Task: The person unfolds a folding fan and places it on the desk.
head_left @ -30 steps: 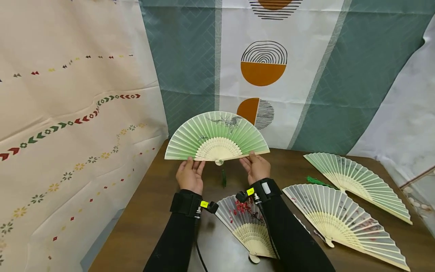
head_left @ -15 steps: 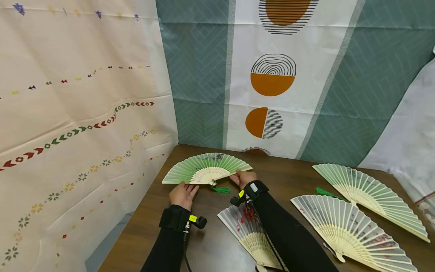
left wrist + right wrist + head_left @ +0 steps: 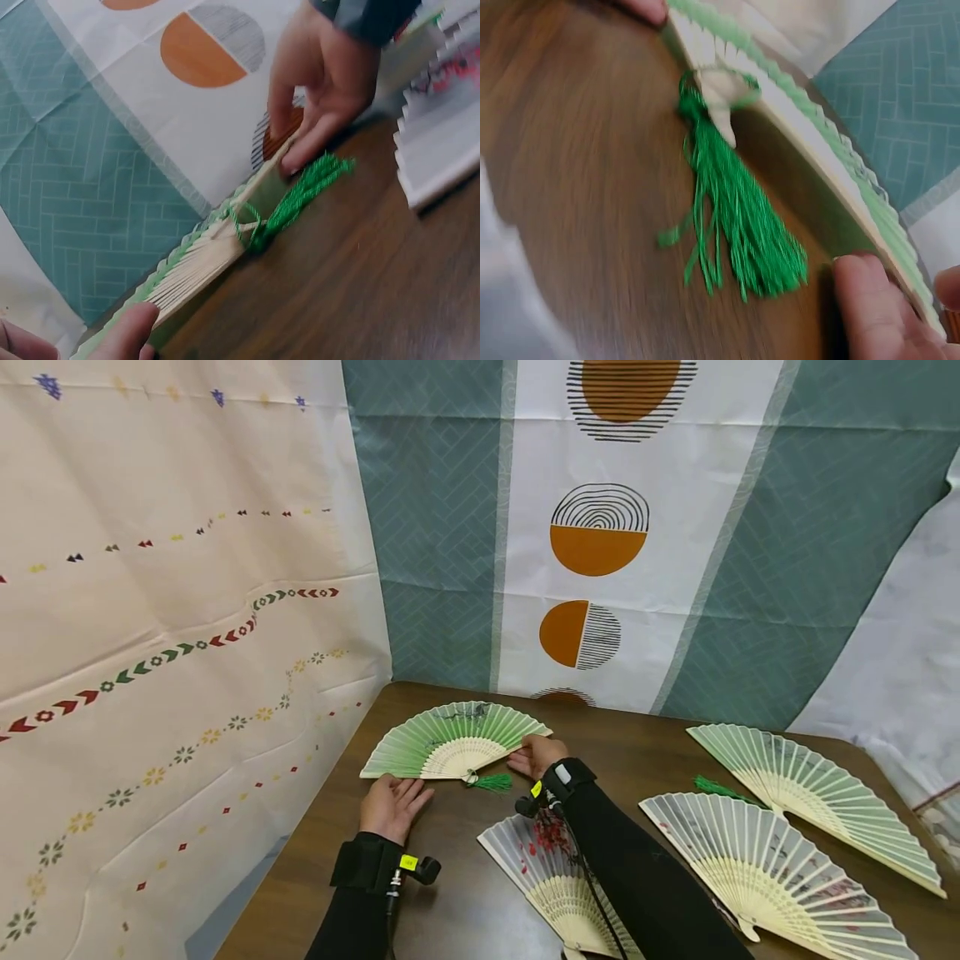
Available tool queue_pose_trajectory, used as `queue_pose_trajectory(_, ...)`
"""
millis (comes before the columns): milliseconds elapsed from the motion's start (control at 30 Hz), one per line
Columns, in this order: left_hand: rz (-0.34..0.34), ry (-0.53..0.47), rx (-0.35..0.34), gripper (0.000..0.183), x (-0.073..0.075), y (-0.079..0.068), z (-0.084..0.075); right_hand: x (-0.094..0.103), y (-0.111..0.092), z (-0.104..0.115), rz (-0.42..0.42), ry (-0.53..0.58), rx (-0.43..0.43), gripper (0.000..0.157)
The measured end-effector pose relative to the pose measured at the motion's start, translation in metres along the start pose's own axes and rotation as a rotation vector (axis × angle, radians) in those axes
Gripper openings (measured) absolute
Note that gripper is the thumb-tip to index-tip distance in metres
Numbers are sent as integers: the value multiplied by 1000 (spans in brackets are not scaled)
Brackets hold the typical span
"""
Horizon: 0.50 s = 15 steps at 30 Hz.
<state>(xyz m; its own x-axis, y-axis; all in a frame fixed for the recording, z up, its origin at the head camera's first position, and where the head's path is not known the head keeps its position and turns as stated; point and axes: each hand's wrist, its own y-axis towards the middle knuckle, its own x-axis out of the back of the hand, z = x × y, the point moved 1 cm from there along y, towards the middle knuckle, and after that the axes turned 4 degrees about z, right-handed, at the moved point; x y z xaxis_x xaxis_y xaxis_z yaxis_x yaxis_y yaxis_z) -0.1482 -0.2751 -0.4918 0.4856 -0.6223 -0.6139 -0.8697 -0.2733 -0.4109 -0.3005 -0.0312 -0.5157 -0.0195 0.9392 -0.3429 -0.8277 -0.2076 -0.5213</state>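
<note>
An unfolded green hand fan point(image 3: 420, 739) with cream ribs and a dark branch print lies low over the far left of the table. My left hand point(image 3: 392, 810) is at its lower left edge, with fingertips point(image 3: 131, 330) against the fan. At the right end, my right hand point(image 3: 537, 755) pinches the guard stick, fingers point(image 3: 870, 307) underneath and the thumb on the upper side. From the pivot a green tassel point(image 3: 491, 782) spreads on the wood. In the right wrist view, a dark gap shows under the fan's near edge.
A grey fan with red blossoms point(image 3: 555, 877) lies partly under my right forearm. To the right are another grey fan point(image 3: 772, 868) and a pale green one point(image 3: 817, 802). Patterned cloths point(image 3: 442, 527) hang behind and left of the brown table point(image 3: 465, 902).
Both hands have lowered the green fan from upright in the air to the tabletop, and its tassel now lies flat. The left hand has since shifted slightly left and nearer.
</note>
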Motion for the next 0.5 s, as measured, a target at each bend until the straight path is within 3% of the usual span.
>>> queue_pose_trajectory(167, -24, 73, -7, 72, 6, -6, -7, 14, -15, 11, 41, -69, -7, 53)
queue_pose_trajectory(333, -21, 82, -18, 69, 8, -8, -12, 25, -36, 24, 25, -103, 11, 48)
queue_pose_trajectory(500, -34, 48, -49, 71, 11, -13, -6, 38, -32, 18, 42, -76, 22, 38)
